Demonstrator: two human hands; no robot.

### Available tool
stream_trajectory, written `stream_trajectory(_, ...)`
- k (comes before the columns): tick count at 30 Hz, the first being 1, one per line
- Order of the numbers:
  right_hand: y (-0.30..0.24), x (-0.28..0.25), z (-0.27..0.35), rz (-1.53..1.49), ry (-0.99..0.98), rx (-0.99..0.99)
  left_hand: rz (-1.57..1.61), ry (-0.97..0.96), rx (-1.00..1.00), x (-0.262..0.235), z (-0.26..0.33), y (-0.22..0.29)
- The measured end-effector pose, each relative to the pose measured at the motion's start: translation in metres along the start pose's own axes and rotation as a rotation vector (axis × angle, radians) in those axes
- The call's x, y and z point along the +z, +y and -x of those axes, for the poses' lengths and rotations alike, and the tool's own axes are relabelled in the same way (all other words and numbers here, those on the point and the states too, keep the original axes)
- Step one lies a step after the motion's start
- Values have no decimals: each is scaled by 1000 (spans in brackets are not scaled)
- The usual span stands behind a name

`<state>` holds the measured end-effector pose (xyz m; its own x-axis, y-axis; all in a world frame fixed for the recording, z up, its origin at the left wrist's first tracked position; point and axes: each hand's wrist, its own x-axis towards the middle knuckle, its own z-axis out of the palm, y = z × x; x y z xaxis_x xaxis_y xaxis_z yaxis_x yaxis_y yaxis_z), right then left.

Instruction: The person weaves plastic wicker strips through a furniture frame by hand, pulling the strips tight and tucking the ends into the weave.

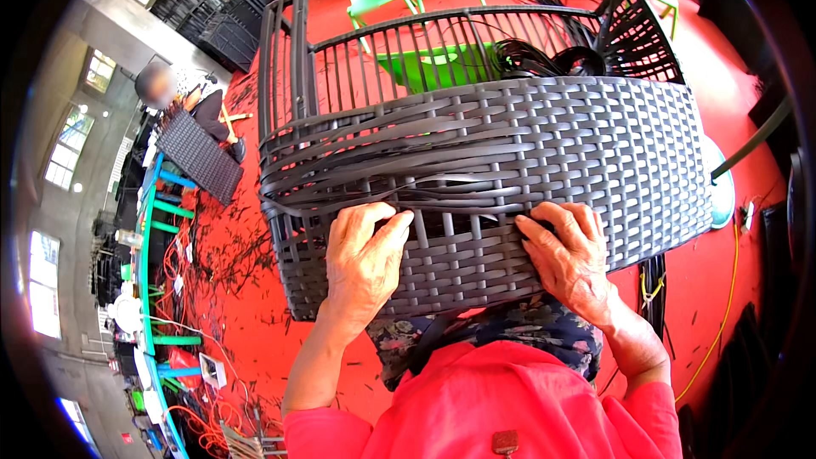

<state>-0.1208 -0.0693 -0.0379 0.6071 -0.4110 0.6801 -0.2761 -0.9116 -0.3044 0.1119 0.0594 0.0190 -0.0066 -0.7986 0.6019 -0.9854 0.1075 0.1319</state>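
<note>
With the wicker frame (510,144) propped against the lap, both hands, left (364,259) and right (571,259), pinch loose strips (340,174); best pull each taut and flat before tucking.

Object: a dark grey woven wicker chair frame (544,161), seen from above, resting against the person's lap.
Weave: flat plastic strips are interlaced tightly across the curved outer panel; the right side is finished.
Unfinished part: loose strips (340,166) are bunched at the left, over bare vertical bars.
Top: an open barred rail is seen behind.
Position: it stands over the red floor.
</note>
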Motion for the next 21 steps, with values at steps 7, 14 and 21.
stream_trajectory(7, -5, 0, 4, -1, 14, 5, 83, -59, 43, 0, 0, 16)
stream_trajectory(14, -26, 0, 39, -108, -78, -7, -81, -95, 107, 9, 9, 27)
stream_trajectory(21, -24, -19, 40, -58, -115, 114, -125, -133, 143, 18, 13, 44)
